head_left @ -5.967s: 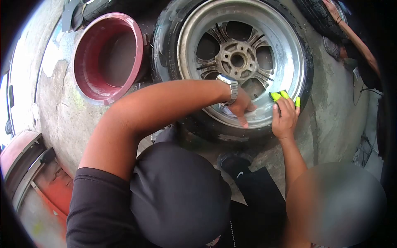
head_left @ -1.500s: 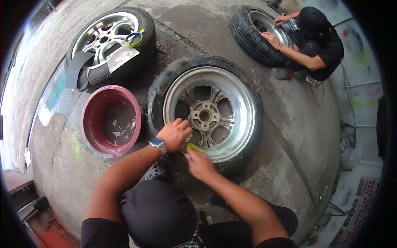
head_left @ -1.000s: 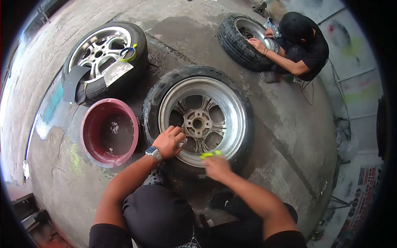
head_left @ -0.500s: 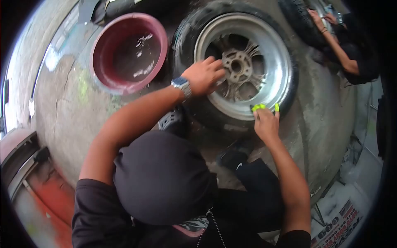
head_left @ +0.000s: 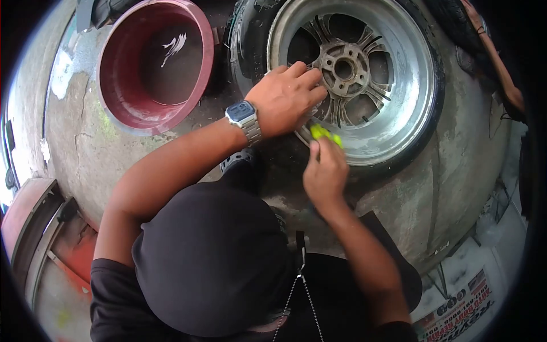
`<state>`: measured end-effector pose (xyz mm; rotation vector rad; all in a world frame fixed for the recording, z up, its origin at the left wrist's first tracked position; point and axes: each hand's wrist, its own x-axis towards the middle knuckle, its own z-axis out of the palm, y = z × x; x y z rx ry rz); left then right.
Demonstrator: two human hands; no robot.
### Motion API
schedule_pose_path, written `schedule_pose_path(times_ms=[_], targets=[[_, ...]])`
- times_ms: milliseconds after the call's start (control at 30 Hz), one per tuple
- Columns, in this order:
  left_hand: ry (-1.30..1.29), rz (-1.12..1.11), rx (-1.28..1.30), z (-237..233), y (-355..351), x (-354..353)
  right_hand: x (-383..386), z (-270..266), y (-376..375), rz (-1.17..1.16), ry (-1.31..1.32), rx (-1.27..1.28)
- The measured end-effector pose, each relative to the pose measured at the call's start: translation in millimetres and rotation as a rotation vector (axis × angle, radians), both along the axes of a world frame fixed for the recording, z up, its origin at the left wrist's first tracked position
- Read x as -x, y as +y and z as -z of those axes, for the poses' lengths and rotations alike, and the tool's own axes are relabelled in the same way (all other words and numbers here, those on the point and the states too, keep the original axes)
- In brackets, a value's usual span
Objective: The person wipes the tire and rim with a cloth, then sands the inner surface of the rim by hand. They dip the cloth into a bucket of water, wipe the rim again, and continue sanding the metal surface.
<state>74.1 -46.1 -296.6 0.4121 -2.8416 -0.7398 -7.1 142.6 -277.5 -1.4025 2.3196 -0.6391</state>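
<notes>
A silver wheel rim [head_left: 399, 134] with a spoked centre lies inside a black tyre [head_left: 249, 43] on the ground. My left hand [head_left: 286, 98], with a metal watch at the wrist, rests over the rim's left side, fingers bent down across its edge; what its fingertips hold, if anything, is hidden. Bright yellow-green, the small object [head_left: 326, 135] is pinched in my right hand [head_left: 326, 174], at the rim's near edge just below my left hand. Motion blurs the object's shape.
A dark red basin [head_left: 206, 54] with liquid in it stands left of the tyre. Another person's arm [head_left: 501, 68] reaches to a second tyre [head_left: 450, 25] at the upper right. Reddish metal parts [head_left: 71, 248] lie lower left; a printed banner [head_left: 456, 308] is lower right.
My right hand has moved left along the rim's near edge with the yellow-green object, closer to my left hand. The camera view has shifted, so the wheel and basin appear larger and higher.
</notes>
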Motion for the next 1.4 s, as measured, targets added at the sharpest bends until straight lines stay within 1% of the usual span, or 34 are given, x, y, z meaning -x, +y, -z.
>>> schedule_pose_path(times_ms=[100,133,167,200,267,333,400,467,533,633,667,733,767,800,867,967,1000,1067,1100,1133,1167,1200,1267,1300,1333,1400], targets=[[0.014,0.012,-0.028,1.9,-2.6,-1.2,50.1,0.1,30.3,-0.262,-0.044,-0.072],[0.011,0.014,-0.033,2.0,-4.6,-1.3,87.9,-1.9,50.2,-0.413,0.061,-0.051],[0.007,0.016,-0.045,0.8,-4.9,-1.4,124.6,-10.6,64.4,-0.464,0.096,-0.189],[0.005,0.018,-0.058,-0.2,-5.0,-0.8,140.9,-22.2,61.8,-0.490,0.257,-0.264],[-0.018,0.029,-0.066,-0.2,-3.5,0.5,124.6,-28.4,54.4,-0.375,0.252,-0.328],[-0.046,0.025,-0.048,1.6,-4.3,3.0,67.6,-9.8,43.8,-0.225,0.107,-0.514],[-0.037,0.027,-0.061,1.5,-5.4,2.1,13.0,-9.9,11.9,-0.067,-0.029,-0.204],[-0.030,0.031,-0.076,1.8,-6.5,1.2,41.3,3.3,30.5,-0.215,-0.003,-0.163],[-0.011,0.022,-0.076,4.4,-6.8,1.0,114.0,7.5,72.0,-0.425,0.203,-0.176],[-0.028,0.007,-0.073,6.7,-4.9,2.4,128.5,-9.1,58.5,-0.273,0.303,-0.353],[-0.036,0.009,-0.068,5.8,-5.5,4.2,107.4,-1.1,56.7,-0.245,0.279,-0.245],[-0.017,0.017,-0.084,5.2,-9.3,4.3,30.6,-4.3,31.1,-0.059,0.068,-0.171],[-0.012,0.025,-0.101,5.0,-8.3,1.7,37.2,1.2,37.0,-0.092,0.073,-0.144],[-0.008,0.027,-0.106,5.0,-6.8,-0.4,65.2,3.4,53.0,-0.271,0.141,-0.135],[0.014,0.016,-0.098,7.4,-8.3,0.4,138.0,-1.0,77.9,-0.428,0.292,-0.251],[0.035,0.005,-0.120,7.8,-7.6,-0.5,121.5,-6.6,57.8,-0.217,0.304,-0.358],[0.041,0.002,-0.122,7.7,-8.6,0.2,97.3,6.5,65.4,-0.186,0.195,-0.288],[0.026,0.013,-0.120,8.5,-12.4,-0.5,60.3,-1.7,47.6,-0.161,0.145,-0.179],[0.017,0.027,-0.129,6.9,-10.8,-2.2,86.1,0.0,61.2,-0.311,0.193,-0.172],[0.035,0.021,-0.136,6.0,-10.8,-1.9,131.1,1.7,75.8,-0.462,0.251,-0.157],[0.054,0.014,-0.137,7.3,-12.3,-1.8,161.2,-4.1,76.2,-0.456,0.264,-0.265],[0.068,0.007,-0.146,7.8,-10.9,-3.1,154.3,-2.9,76.0,-0.389,0.254,-0.228],[0.060,0.003,-0.149,9.0,-9.3,-2.3,114.6,5.0,71.0,-0.252,0.240,-0.151],[0.056,0.000,-0.148,9.5,-9.8,-1.9,78.3,-7.2,53.2,-0.263,0.187,-0.208],[0.057,-0.001,-0.136,9.7,-11.7,-1.8,67.2,-13.1,45.3,-0.211,0.130,-0.230],[0.054,0.005,-0.131,7.2,-10.6,-2.8,114.3,-14.6,53.0,-0.467,0.165,-0.244]])
